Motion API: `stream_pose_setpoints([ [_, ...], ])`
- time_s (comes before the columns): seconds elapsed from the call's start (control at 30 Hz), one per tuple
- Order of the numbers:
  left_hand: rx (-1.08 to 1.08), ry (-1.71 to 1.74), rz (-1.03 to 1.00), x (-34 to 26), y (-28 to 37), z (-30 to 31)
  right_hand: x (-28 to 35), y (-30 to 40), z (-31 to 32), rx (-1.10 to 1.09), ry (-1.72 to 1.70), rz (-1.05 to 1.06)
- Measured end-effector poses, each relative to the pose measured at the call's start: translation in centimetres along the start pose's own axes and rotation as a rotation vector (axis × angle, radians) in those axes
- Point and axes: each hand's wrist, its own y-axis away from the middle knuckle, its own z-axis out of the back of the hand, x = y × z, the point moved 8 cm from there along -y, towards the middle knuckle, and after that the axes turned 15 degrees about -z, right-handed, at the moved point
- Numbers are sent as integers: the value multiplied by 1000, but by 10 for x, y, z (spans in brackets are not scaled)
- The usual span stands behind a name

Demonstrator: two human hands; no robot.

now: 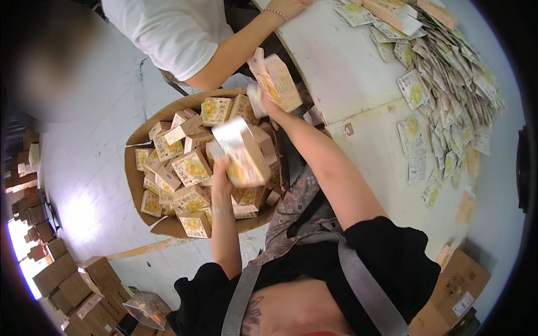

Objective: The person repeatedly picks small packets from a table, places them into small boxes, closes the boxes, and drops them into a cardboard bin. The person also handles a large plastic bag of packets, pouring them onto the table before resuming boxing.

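Observation:
My left hand grips a small printed paperboard box, blurred, with a white flap standing up at its top. The box is above a large open corrugated carton filled with similar small boxes lying at all angles. Farther out, my right hand grips another printed paperboard box, tilted beside the table edge and also blurred. Its fingers are mostly hidden behind the box. A pale blurred piece shows just left of that hand, too unclear to name.
A co-worker's forearm rests by the table. Printed sachets lie heaped along its far side, with some flat boxes on top. Brown cartons and a clear plastic bin stand on the floor.

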Motion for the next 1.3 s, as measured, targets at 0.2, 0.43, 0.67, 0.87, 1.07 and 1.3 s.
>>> stream_pose_setpoints([
  [0.2,263,-84,-171,-35,-165,-115,-16,21,68,-205,-1250,-280],
  [0.43,534,-82,115,-13,-72,-231,-105,140,223,-617,-1475,-428],
  [0.67,1136,-184,203,17,43,-369,-274,424,353,-1124,37,-486],
  [0.87,1011,-70,375,57,55,-402,-485,628,338,-1859,-1010,-842],
  [1.07,829,-75,187,44,59,-381,-490,578,341,-1152,-119,-1210],
  [1.3,960,-409,80,57,81,-382,-272,308,472,-1041,87,-214],
])
